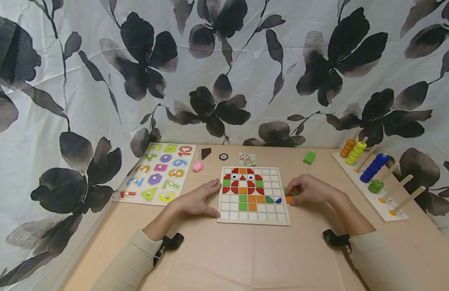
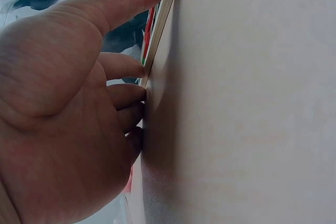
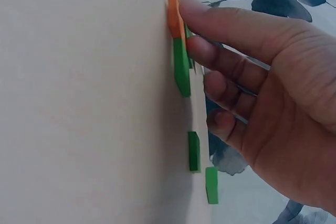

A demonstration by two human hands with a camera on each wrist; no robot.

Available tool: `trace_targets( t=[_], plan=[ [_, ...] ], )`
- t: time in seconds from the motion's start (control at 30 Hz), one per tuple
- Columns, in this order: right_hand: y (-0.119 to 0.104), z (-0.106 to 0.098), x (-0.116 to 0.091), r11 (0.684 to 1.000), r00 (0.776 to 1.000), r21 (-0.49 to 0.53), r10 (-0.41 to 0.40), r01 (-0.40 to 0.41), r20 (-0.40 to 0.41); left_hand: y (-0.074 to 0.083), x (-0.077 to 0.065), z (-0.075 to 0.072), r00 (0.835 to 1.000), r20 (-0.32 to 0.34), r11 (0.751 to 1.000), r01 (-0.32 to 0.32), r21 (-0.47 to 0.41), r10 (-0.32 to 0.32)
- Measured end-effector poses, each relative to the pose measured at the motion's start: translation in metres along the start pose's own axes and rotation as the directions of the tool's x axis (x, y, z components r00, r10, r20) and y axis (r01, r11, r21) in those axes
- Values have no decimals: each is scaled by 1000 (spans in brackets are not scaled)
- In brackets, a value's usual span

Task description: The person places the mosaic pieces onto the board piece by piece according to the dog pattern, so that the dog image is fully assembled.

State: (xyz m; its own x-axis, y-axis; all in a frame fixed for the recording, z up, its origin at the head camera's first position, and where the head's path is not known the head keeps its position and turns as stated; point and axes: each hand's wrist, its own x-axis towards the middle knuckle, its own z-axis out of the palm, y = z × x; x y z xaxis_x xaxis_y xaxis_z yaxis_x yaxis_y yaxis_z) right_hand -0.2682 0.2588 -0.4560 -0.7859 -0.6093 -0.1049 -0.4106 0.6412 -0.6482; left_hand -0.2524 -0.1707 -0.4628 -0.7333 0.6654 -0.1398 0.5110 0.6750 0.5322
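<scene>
A white grid board (image 1: 232, 217) lies on the table with red, green, orange and blue tiles forming a figure with two eyes. My left hand (image 1: 195, 199) rests along its left edge, fingers fairly straight and thumb at the lower left corner. At the board's right side, my right hand (image 1: 310, 188) has curled fingers, thumb and forefinger pinching at an orange block (image 3: 174, 17). Right behind that block in the right wrist view is a green block (image 3: 181, 69). Two more green blocks, including one (image 3: 194, 151), lie farther along, past the fingertips.
A number puzzle board (image 1: 155, 173) lies at left. Behind the grid board are a pink lump (image 1: 198, 166), a dark brown piece (image 1: 206, 153), a round black disc (image 1: 223, 157) and a picture card (image 1: 247, 159). A green block (image 1: 309, 157) and a ring-peg stand (image 1: 370, 186) occupy the right.
</scene>
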Motion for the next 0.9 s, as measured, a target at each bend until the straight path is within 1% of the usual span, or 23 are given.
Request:
trace_targets(
  t=[0.17, 0.27, 0.47, 0.57, 0.67, 0.77, 0.83, 0.9],
  plan=[
    [-3, 2, 2, 999, 999, -34, 35, -35, 7, -1, -1, 0, 1000, -1, 1000, 10, -2, -10],
    [-4, 0, 1, 998, 999, -44, 41, -40, 15, -1, -1, 0, 1000, -4, 1000, 8, -1, -8],
    [-6, -2, 0, 999, 999, -27, 32, -31, 22, 0, 0, 0, 1000, -5, 1000, 6, -5, -6],
    [-9, -3, 2, 1000, 1000, -9, 9, -9, -6, 0, 0, -1, 1000, -3, 1000, 7, -10, -7],
    [-16, -2, 7, 999, 998, 41, -26, 28, -54, 0, 0, -1, 1000, 0, 1000, 10, -14, -10],
    [-26, 2, 14, 993, 994, 94, -60, 69, -90, 0, 0, -1, 1000, 2, 1000, 10, -11, -10],
    [-35, 7, 21, 989, 992, 107, -89, 98, -89, 0, 0, -1, 1000, 4, 1000, 10, -5, -10],
    [-44, 14, 27, 987, 990, 98, -120, 127, -75, 1, 0, 0, 1000, 2, 1000, 9, 0, -9]
  ],
)
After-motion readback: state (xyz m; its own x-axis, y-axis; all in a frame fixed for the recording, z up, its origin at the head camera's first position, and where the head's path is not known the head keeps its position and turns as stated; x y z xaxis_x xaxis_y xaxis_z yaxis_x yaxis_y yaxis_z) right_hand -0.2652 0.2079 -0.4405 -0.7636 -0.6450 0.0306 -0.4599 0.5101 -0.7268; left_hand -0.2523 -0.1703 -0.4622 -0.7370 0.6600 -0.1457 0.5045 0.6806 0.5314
